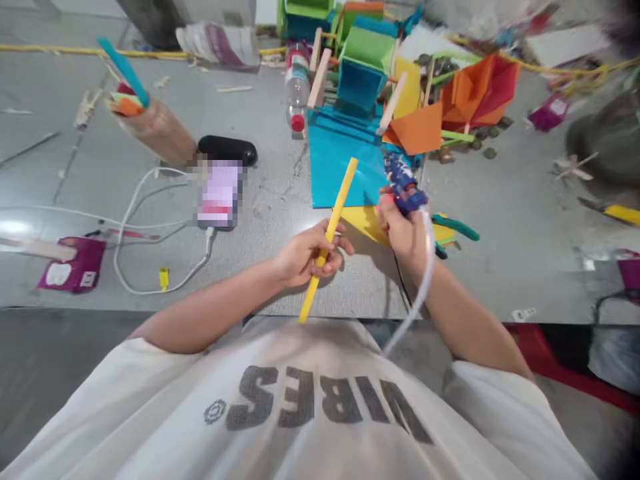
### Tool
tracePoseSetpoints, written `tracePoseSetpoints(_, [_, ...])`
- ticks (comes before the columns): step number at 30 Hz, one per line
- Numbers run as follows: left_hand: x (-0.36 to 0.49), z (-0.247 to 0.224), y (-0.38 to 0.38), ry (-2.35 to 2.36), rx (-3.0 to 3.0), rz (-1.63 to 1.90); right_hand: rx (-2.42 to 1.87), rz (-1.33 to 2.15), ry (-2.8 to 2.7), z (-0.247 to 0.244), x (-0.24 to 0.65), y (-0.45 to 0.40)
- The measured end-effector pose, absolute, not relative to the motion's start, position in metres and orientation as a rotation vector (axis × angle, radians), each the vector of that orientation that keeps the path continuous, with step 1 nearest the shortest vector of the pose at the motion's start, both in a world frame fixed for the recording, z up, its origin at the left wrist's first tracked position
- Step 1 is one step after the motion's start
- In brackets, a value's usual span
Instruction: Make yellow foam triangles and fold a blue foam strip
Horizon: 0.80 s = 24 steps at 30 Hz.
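Observation:
My left hand (320, 253) is closed around a flat yellow stick (341, 200), held at a slant with its upper end toward the blue sheet (340, 170). In my right hand (400, 223) is a blue hot glue gun (403, 180), its nozzle pointing away from me. A long whitish glue stick (426, 267) curves out of the back of the gun toward my shirt. Beneath the gun lie yellow paper (363, 223) and a tool with green handles (457, 227), partly hidden by my wrist.
Paper-and-stick models (367, 63) stand at the back, beside orange folded paper (475, 93). A plastic bottle (298, 87) lies nearby. To the left are a phone (220, 190) on a white cable (120, 260), a black case (227, 150) and a brown cup (160, 130).

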<state>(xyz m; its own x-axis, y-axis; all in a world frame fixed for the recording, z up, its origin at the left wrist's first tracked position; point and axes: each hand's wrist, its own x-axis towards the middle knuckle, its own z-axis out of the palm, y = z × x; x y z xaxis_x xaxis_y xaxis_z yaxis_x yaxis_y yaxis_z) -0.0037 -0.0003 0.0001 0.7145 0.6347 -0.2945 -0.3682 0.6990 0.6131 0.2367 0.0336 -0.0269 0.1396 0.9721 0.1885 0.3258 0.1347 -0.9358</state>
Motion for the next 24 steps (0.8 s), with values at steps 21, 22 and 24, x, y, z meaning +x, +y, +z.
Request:
tracePoseSetpoints(21, [-0.021,0.005,-0.007,0.814,1.074,0.268,-1.225,0.917,-0.937,-0.015,0.253,0.038])
tracePoseSetpoints(22, [-0.024,0.006,-0.005,0.821,1.101,0.272,-1.224,0.892,-0.931,-0.015,0.256,0.04])
tracePoseSetpoints(24, [-0.027,0.01,-0.001,0.838,1.121,0.301,-1.215,0.861,-0.924,-0.014,0.26,0.043])
